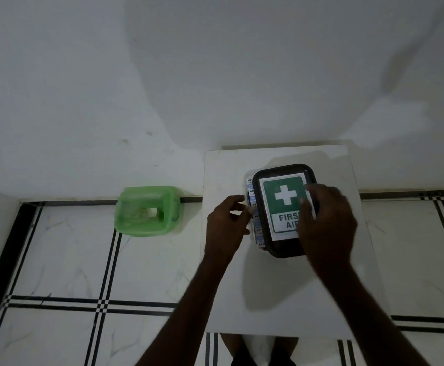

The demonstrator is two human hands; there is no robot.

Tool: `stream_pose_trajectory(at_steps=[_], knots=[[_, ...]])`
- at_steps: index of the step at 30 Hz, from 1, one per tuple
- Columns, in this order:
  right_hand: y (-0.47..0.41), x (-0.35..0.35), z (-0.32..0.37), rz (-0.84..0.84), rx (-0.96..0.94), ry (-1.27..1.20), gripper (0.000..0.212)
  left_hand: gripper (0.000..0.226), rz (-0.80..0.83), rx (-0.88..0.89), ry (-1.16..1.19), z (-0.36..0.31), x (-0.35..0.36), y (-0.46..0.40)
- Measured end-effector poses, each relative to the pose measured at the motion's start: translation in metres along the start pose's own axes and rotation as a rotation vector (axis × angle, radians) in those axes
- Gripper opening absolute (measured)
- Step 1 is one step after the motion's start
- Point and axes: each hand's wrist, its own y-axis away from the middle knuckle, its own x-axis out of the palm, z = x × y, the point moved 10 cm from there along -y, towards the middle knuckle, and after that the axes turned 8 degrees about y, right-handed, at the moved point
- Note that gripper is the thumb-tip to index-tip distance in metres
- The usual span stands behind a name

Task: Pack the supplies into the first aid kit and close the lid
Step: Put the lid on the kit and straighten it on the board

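Observation:
The first aid kit (252,207) is a clear box on a white table, with printed supply packets showing through its left wall. Its black lid (273,241), bearing a green first aid label with a white cross, lies on top of the box. My right hand (326,225) rests flat on the lid's right half, covering part of the label. My left hand (226,225) touches the box's left side with its fingertips. No loose supplies are visible on the table.
The small white table (281,299) stands against a white wall. A green plastic container (147,211) sits on the tiled floor to the left, by the wall. My legs show below the table's near edge.

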Motion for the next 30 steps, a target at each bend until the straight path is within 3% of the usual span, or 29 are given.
stream_pose_trajectory(at_steps=[2, 5, 10, 16, 19, 26, 30], knots=[[-0.011, 0.007, -0.043, 0.110, 0.163, 0.124, 0.034, 0.036, -0.011, 0.013, -0.001, -0.001, 0.002, 0.003], [-0.012, 0.025, -0.053, 0.250, 0.081, 0.167, 0.023, 0.040, -0.024, 0.044, -0.030, -0.006, 0.003, 0.005], [-0.010, 0.032, -0.037, 0.237, 0.034, 0.168, 0.027, 0.032, -0.067, 0.097, -0.150, -0.011, 0.000, 0.005], [-0.008, 0.025, -0.027, 0.195, 0.028, 0.165, 0.019, 0.028, -0.025, 0.018, 0.022, -0.007, 0.001, 0.005], [-0.011, 0.028, -0.036, 0.210, 0.082, 0.098, 0.020, 0.033, -0.044, -0.006, 0.025, -0.001, 0.002, 0.003], [-0.016, 0.065, -0.071, 0.501, 0.315, -0.186, 0.023, 0.026, -0.122, -0.114, 0.006, 0.010, -0.001, -0.005], [-0.009, 0.062, -0.078, 0.485, 0.388, -0.296, 0.023, 0.025, -0.111, -0.144, 0.059, 0.013, 0.001, -0.005]])
